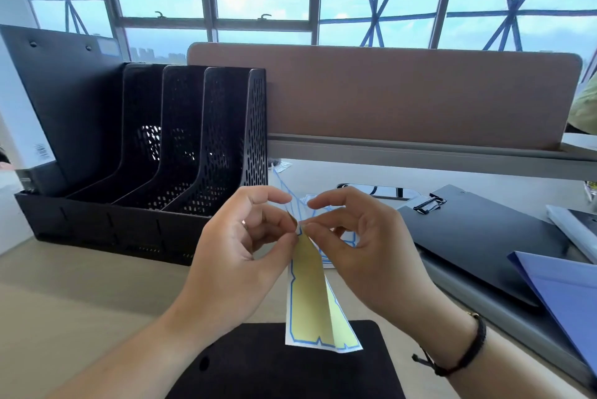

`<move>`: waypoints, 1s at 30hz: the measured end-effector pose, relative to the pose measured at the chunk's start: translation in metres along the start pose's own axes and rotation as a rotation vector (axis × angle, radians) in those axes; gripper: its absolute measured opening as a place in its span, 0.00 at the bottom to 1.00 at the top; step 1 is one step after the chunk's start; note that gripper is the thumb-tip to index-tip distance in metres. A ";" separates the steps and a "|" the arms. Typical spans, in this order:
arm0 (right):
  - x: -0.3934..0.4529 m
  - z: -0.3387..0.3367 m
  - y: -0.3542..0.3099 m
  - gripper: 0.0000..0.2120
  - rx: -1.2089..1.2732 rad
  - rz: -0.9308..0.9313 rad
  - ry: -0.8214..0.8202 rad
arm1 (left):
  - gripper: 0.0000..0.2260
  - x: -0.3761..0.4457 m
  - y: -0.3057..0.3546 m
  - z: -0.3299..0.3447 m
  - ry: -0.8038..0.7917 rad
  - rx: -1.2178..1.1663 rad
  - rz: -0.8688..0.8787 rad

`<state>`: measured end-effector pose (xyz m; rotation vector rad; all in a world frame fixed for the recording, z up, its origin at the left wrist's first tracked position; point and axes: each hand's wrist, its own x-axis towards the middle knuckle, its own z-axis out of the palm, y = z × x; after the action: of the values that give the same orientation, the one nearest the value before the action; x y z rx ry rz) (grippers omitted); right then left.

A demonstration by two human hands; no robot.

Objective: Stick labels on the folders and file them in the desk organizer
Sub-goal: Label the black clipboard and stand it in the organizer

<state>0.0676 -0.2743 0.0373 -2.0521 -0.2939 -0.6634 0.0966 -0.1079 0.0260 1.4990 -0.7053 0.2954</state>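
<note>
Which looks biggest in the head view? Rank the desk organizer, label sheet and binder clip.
1. desk organizer
2. label sheet, though it sits nearer the camera
3. binder clip

Two hands (pixel 240 247) (pixel 365 243), one label sheet (pixel 310 295), one organizer (pixel 145 146), four folders (pixel 478 237).

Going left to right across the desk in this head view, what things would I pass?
Black desk organizer → left hand → label sheet → right hand → black clipboard → blue folder.
</note>
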 end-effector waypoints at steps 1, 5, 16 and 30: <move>0.000 0.000 0.000 0.07 0.009 0.003 0.001 | 0.19 0.000 0.000 0.000 -0.003 0.008 0.001; 0.000 -0.001 -0.001 0.08 0.036 0.022 -0.003 | 0.20 -0.001 -0.002 0.000 0.002 0.022 -0.005; 0.001 -0.002 0.001 0.13 0.117 0.062 0.052 | 0.21 0.001 -0.004 -0.001 0.047 0.073 -0.068; 0.001 -0.004 -0.001 0.12 0.203 0.086 0.066 | 0.17 0.004 -0.010 -0.001 0.120 0.178 -0.177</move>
<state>0.0672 -0.2770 0.0402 -1.8352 -0.2243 -0.6211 0.1058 -0.1091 0.0203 1.6857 -0.4564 0.3160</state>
